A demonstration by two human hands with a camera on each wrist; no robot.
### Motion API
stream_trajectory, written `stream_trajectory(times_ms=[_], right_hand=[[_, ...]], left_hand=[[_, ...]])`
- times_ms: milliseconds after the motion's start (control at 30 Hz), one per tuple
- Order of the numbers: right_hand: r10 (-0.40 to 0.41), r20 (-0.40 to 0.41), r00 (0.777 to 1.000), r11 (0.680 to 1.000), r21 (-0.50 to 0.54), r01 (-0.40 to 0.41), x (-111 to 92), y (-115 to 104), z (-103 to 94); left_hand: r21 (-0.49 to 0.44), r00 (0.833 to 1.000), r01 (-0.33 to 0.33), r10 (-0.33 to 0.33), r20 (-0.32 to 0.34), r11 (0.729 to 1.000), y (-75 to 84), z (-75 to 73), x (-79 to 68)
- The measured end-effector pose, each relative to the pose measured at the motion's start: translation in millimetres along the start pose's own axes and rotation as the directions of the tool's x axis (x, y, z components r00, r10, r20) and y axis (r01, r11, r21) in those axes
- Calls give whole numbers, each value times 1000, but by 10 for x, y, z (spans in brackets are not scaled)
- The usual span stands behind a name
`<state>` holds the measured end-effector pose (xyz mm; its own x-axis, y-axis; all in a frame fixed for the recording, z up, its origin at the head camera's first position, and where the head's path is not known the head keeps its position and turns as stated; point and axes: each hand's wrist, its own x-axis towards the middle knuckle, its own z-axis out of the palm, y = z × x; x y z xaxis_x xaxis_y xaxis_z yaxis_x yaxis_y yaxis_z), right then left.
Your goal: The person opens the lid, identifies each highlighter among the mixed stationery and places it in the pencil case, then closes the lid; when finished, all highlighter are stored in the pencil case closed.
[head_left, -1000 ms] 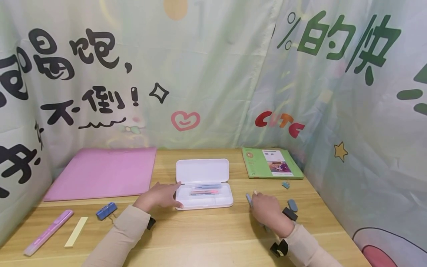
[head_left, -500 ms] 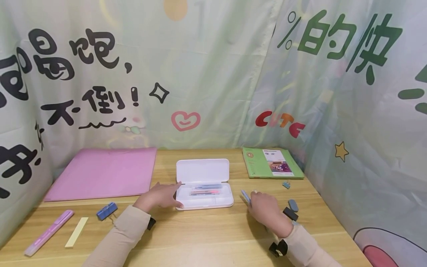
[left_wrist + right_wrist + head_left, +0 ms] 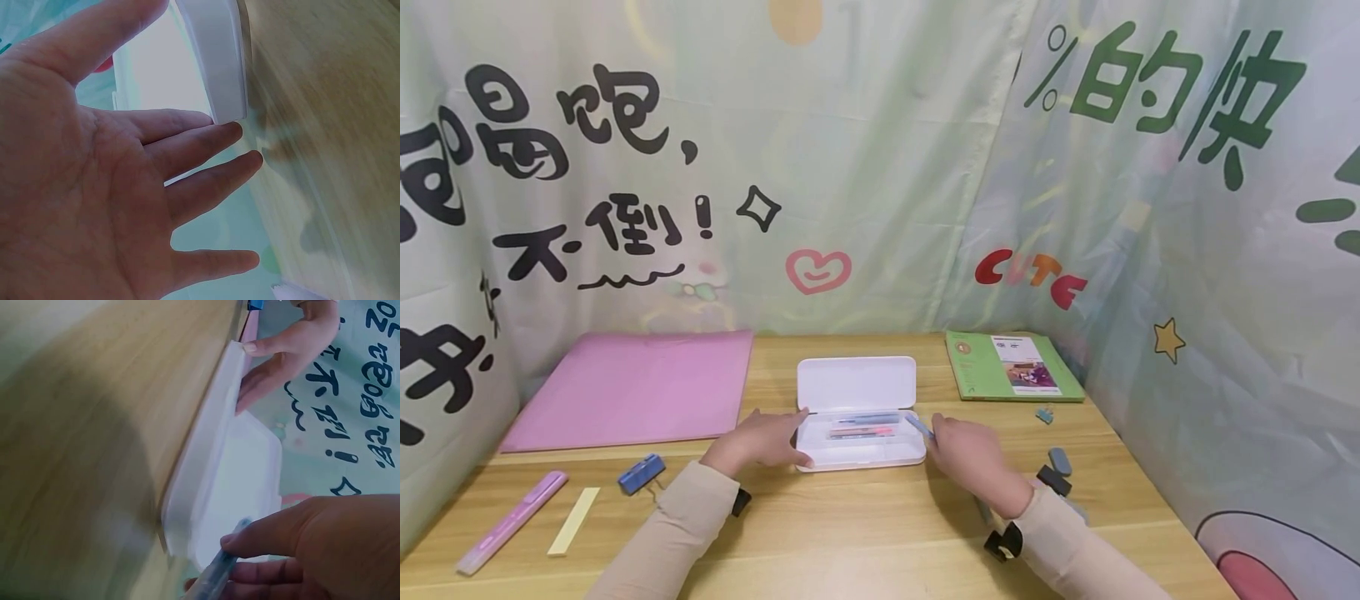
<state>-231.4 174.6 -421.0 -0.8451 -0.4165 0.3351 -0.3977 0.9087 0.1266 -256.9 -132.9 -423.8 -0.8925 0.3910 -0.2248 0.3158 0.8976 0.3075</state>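
Note:
A white pencil case [image 3: 835, 456] lies with its lid raised mid-table, several pens [image 3: 861, 433] inside it. At its left end is my left hand [image 3: 765, 439], thumb near the front corner and index finger near the back. In the left wrist view the fingers [image 3: 209, 187] are spread and straight, with fingertips right at the case's end. My right hand [image 3: 973, 462] pinches a light blue pen [image 3: 919, 426] between thumb and fingers. The pen's tip overlaps the case's right end in the head view; the right wrist view also shows the pen [image 3: 215, 572] beside the case.
Left: a pink folder [image 3: 632, 392], blue binder clip [image 3: 642, 474], pink stick-like case [image 3: 512, 523] and cream strip [image 3: 574, 522]. Right: a green book [image 3: 977, 375], small teal clip [image 3: 1044, 415], blue eraser [image 3: 1060, 461] and black block [image 3: 1054, 481]. Printed curtains [image 3: 880, 167] stand behind.
My right hand has lifted the blue pen from the table on the right and carried it left to the case's right end. My left hand has stayed at the case.

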Motion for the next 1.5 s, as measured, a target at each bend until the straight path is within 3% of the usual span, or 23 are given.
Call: stream_trajectory(times_ms=[167,367,767,900,1500], right_hand=[[-97,-32,995,995,4,97,161,-111,106],[-211,-87,974,977,6,213,323,-253,191],[-337,25,941,940,-51,338,548,-530,223],[-349,29,937,936,-45,350,579,-573,247],[-301,29,953,953,-25,301,593,-606,324]], left_hand=[[1,1000,2,-2,4,1000,-9,7,7],[-6,1000,2,-2,10,1000,-11,7,11],[19,1000,-3,3,-4,1000,-15,6,18],[22,1000,2,-2,-1,1000,-14,6,20],[12,1000,7,-7,6,1000,-20,5,22]])
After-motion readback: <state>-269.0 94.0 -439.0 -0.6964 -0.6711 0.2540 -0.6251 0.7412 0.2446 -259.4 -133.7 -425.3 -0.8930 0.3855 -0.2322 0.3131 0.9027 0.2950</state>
